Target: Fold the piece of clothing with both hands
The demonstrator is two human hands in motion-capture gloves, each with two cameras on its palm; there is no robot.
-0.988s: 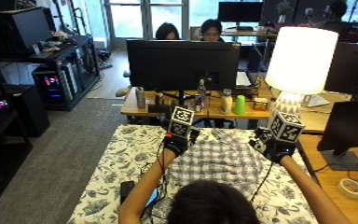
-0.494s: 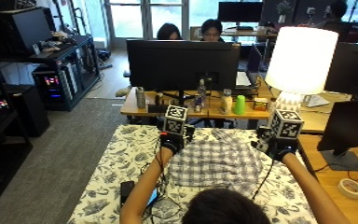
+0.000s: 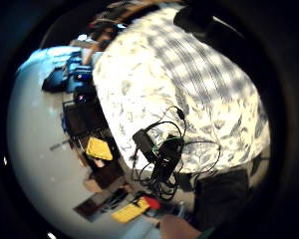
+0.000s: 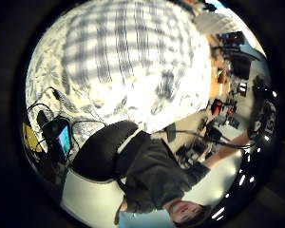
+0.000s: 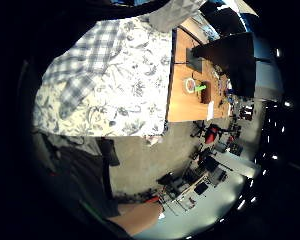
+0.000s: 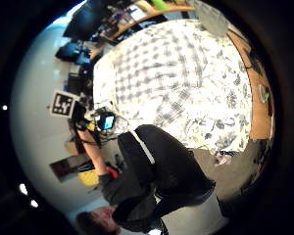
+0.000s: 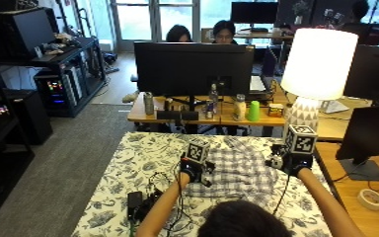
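A grey-and-white checked shirt (image 7: 239, 170) lies spread on the table (image 7: 120, 190), which wears a white cloth printed with dark leaves; the shirt sits on the half of the cloth toward the big white lamp (image 7: 318, 66) and takes up the middle stretch between the person's two forearms. The left hand (image 7: 193, 170) is at the shirt's edge on the side away from the lamp, and the right hand (image 7: 293, 162) is at the edge nearest the lamp, both over the garment's far part. Whether either hand's fingers are curled on the fabric or lying straight cannot be told, since the gloves hide them from above and the palm cameras show none. Compared with half a second ago, the left hand has drawn back along the shirt toward the person, while the right hand remains close to where it was, near the lamp's patterned base. The shirt itself looks much as before, still spread flat. From the left palm views the checked cloth (image 4: 133, 57) fills the area under the hand, and a small device with a lit screen (image 4: 61, 140) amid tangled black cables (image 3: 162, 154) lies on the cloth, farther from the lamp than the shirt. A roll of tape (image 7: 372, 197) rests on the wooden desk beyond the lamp side.
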